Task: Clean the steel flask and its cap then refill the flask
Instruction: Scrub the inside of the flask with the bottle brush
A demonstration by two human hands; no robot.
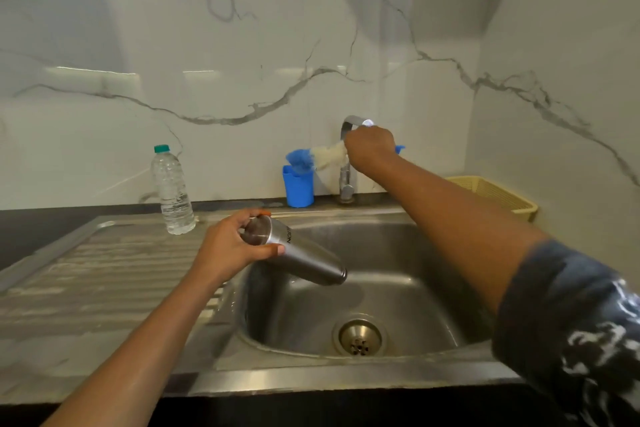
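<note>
My left hand (232, 246) grips the steel flask (304, 258) round its base. The flask is tilted over the sink basin (408, 274), its mouth pointing down and to the right. My right hand (370, 146) is raised at the back wall in front of the faucet (346, 182). It holds a bottle brush (318, 158) with blue and white bristles, lying sideways just above a blue holder cup (298, 187). The brush's blue handle end pokes out on the right of that hand. No flask cap is in view.
A clear plastic water bottle (173, 191) with a green cap stands on the ribbed drainboard (104, 270) to the left. A yellow basket (495, 194) sits at the back right. The drain (360, 336) lies at the basin's bottom. A marble wall closes the back.
</note>
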